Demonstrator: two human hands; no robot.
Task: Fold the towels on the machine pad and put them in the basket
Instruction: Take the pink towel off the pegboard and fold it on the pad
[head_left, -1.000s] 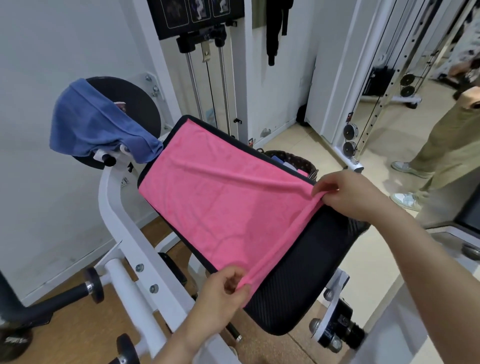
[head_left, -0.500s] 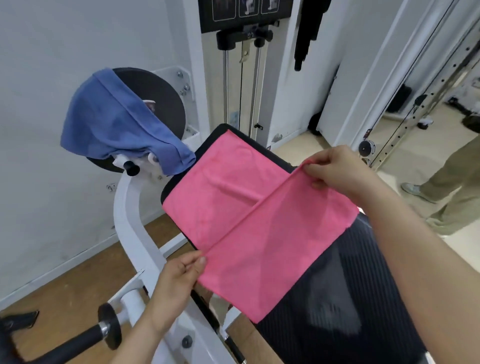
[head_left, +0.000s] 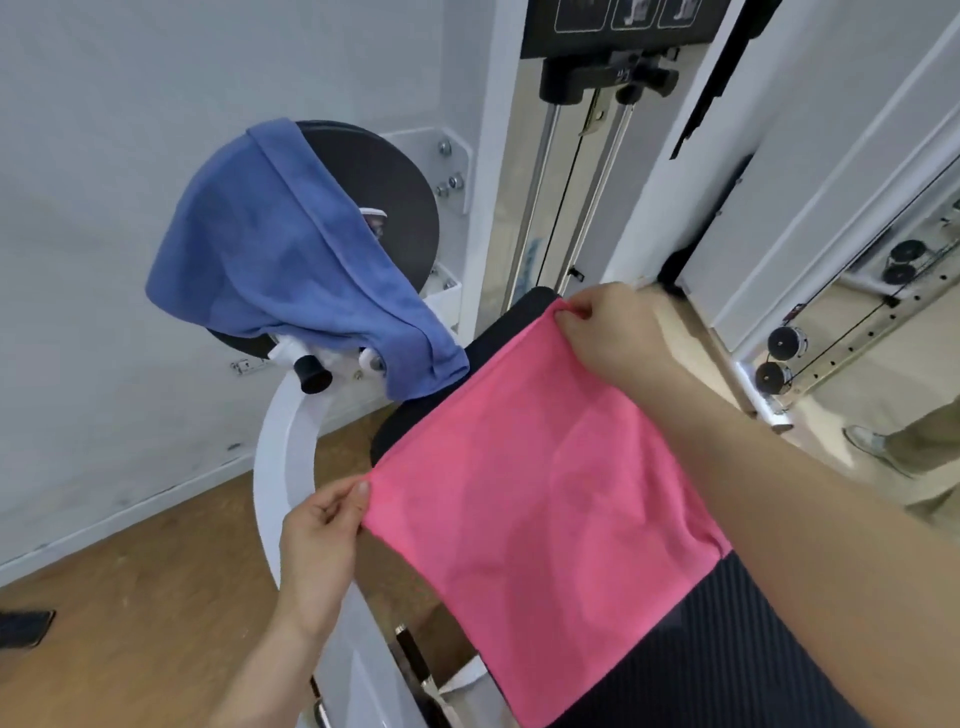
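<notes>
On the machine pad the pink towel now lies doubled.

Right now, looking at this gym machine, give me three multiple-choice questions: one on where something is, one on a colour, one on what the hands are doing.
1. Where does the blue towel hang? A in a basket; B over the machine's black disc; C on the floor.
2. What colour is the pad? A black; B red; C white.
3. How is the pink towel held? A untouched; B clipped to a rail; C left hand and right hand each pinch a corner.
Answers: 1 B, it drapes over the disc. 2 A, bare black padding shows below the cloth. 3 C, fingers pinch both corners.
</notes>
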